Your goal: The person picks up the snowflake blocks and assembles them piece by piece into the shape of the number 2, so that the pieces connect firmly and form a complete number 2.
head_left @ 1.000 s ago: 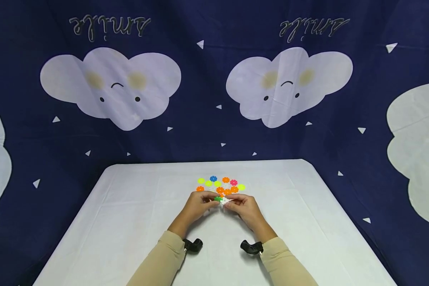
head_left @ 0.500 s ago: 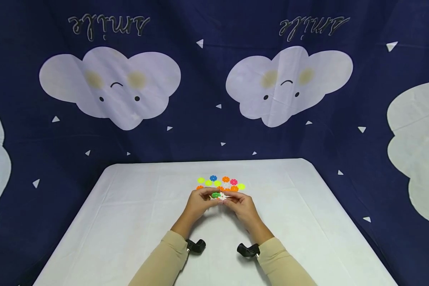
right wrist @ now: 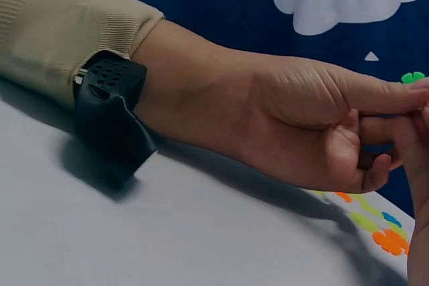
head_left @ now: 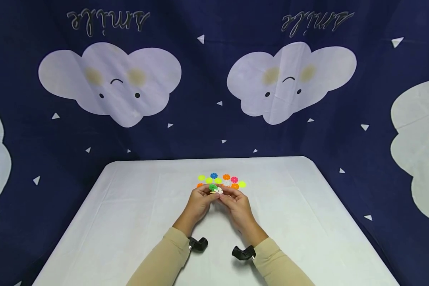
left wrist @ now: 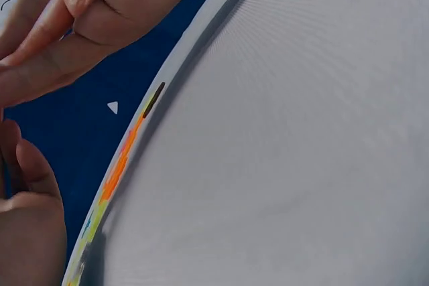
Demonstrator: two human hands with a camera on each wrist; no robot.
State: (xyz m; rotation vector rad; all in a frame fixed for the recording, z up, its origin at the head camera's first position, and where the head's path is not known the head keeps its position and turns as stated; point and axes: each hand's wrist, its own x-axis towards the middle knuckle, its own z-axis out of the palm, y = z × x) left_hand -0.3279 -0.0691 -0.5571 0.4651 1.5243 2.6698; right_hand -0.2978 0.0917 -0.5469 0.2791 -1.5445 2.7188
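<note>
Head view: the left hand [head_left: 196, 203] pinches a green plastic flower [head_left: 212, 187], left of the white plastic flower [head_left: 219, 190] the right hand [head_left: 240, 206] pinches.

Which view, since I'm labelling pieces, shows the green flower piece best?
The head view: more of the green flower piece shows there, though small, beside a white piece. The right wrist view catches only part, above fingertips; the left wrist view shows none.
</note>
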